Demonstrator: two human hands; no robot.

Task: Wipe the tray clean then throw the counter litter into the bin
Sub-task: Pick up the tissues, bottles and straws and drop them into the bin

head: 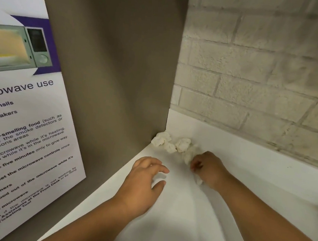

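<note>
Both forearms stretch low over the white counter [184, 218]; the right hand [207, 168] curls its fingers round a crumpled paper wad [188, 155] that pokes out both ends of the fist, pointing at the corner. Left hand [145, 178] hovers beside it, fingers spread, holding nothing. More loose wads [162, 140] sit jammed where grey panel [119, 78] meets brick wall [254, 71], with open counter only toward the camera.

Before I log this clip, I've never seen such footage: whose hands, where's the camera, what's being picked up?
No machine here: a person wears one wide camera on the head, looking down at their own bare hands. The smooth white counter meets a grey-brown side panel bearing a printed microwave-use poster, and a pale brick wall. In the corner lie crumpled white paper wads. The right hand has its fingers curled round one wad; the left hand is open, holding nothing.
</note>
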